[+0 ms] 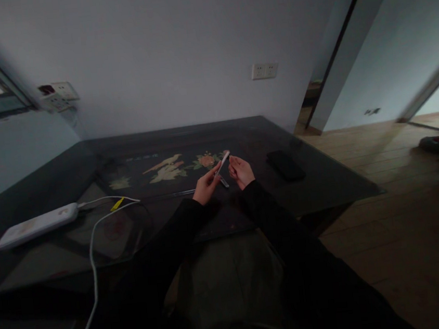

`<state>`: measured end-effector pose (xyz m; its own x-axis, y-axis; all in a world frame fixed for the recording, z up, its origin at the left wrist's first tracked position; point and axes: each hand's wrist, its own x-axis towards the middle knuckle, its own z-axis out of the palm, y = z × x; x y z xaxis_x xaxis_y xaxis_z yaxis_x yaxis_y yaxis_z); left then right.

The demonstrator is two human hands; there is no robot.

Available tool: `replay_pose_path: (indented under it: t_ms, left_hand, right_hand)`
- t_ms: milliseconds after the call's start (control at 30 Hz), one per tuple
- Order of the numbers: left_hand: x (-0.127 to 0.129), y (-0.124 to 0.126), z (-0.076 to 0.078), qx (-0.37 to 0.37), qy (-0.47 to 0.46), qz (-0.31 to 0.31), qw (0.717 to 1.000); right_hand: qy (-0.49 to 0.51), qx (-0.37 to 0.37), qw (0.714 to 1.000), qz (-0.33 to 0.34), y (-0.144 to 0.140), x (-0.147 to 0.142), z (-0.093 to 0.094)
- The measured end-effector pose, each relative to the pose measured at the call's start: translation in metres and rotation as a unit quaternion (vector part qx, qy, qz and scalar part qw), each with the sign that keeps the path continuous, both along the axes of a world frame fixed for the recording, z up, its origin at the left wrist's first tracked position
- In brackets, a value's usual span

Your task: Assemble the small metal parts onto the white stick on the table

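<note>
My left hand [206, 184] is closed around a thin, pale, flat object [223, 160] seen nearly edge-on, tilted up to the right; its kind is unclear. Just right of its upper end, my right hand [241, 171] is curled with the fingers pinched together. Whatever those fingers hold, if anything, is too small or hidden to make out. Between and below the hands, a small slim silvery item [224, 182] lies on the dark glossy table [247, 208]. It looks like a small metal tool, partly behind the left hand.
A black phone-like slab [285, 165] lies to the right on the table. At the left sits a white power strip [39, 225], its white cable [92, 261] looping over the front edge with a yellow tag [117, 204]. Wall sockets [265, 70] are behind.
</note>
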<state>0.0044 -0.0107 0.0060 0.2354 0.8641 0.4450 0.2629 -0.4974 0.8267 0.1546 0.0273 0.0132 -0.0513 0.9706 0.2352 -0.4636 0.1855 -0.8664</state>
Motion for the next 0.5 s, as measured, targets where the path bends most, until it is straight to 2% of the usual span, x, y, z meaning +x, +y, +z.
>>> replay_pose_path:
  t_ms: [233,500]
  left_hand:
    - [0.0002,-0.0016,0.0002,-0.028,-0.034,-0.068,0.997]
    - [-0.0016,0.005,-0.0016,-0.028,-0.031,-0.039,0.998]
  right_hand:
    - [0.002,0.004,1.0,0.001,-0.0013,0.0002,0.0014]
    - [0.006,0.008,1.0,0.016,-0.0017,-0.0002,0.0017]
